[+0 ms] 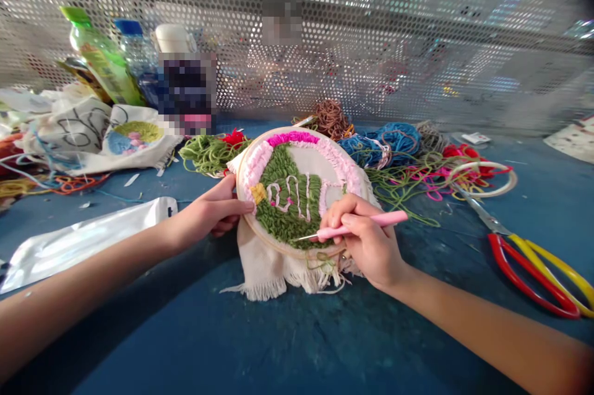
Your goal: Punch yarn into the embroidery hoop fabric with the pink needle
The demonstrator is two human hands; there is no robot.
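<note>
A round embroidery hoop [278, 246] stretches cream cloth [264, 259] worked with green loops [281, 220], a pink and magenta border, a small yellow patch and light pink lines. At the hoop's left edge, my left hand [208, 212] is closed, thumb on the front and fingers behind. My right hand [369, 237] pinches a pink-handled punch needle [390, 218] over the lower right of the hoop. Its thin metal tip points left, at the lower green loops; whether it pierces the cloth I cannot tell. Fringed cloth hangs below the hoop.
Scissors [529, 271] with red and yellow handles lie at right, near a second hoop [508, 181]. Yarn bundles [394, 138] line the back, before a perforated metal panel [371, 67]. At left are bottles [104, 57], another stitched cloth [134, 138] and a plastic packet [93, 237].
</note>
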